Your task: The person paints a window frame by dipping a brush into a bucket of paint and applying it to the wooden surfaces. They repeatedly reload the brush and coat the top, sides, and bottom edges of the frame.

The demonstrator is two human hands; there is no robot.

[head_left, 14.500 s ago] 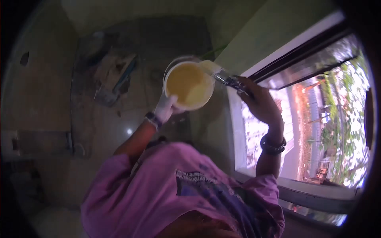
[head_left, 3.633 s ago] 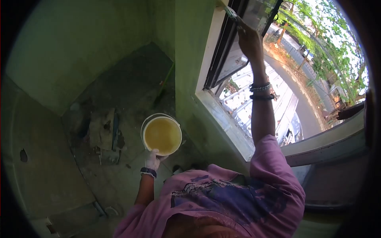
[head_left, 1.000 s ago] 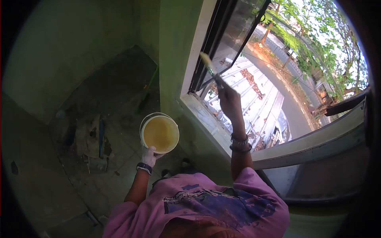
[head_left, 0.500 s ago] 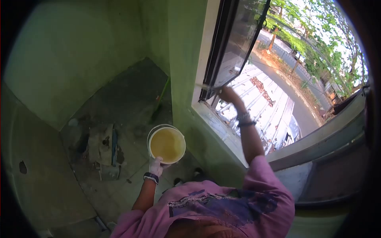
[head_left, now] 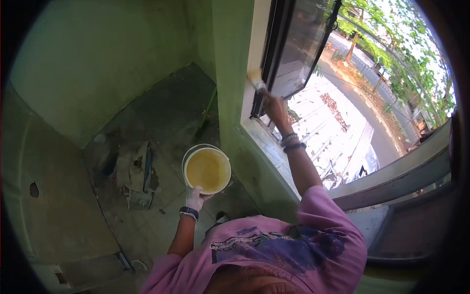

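My left hand (head_left: pixel 195 199), whitish as if gloved or coated, grips the near side of a white bucket (head_left: pixel 230 172). The bucket holds pale yellow liquid (head_left: pixel 207 169), and its wire handle hangs round the far rim. My right hand (head_left: pixel 275 110) is closed around a paintbrush (head_left: pixel 255 79), arm stretched out to the window. Its light bristles point up and left against the white window frame (head_left: pixel 248 100), beside the dark edge of the open window sash (head_left: pixel 298 59). Exact contact of the bristles is hard to make out.
Green walls (head_left: pixel 112 59) enclose the corner. On the dirty floor lie a worn board-like piece (head_left: pixel 132 166) and other debris. A green stick (head_left: pixel 208 110) leans near the corner. The window sill (head_left: pixel 271 152) runs along my right, with a metal roof (head_left: pixel 333 132) outside.
My right hand has moved up along the window frame, and the brush now points upward. The bucket stays in my left hand, with the view shifted slightly.
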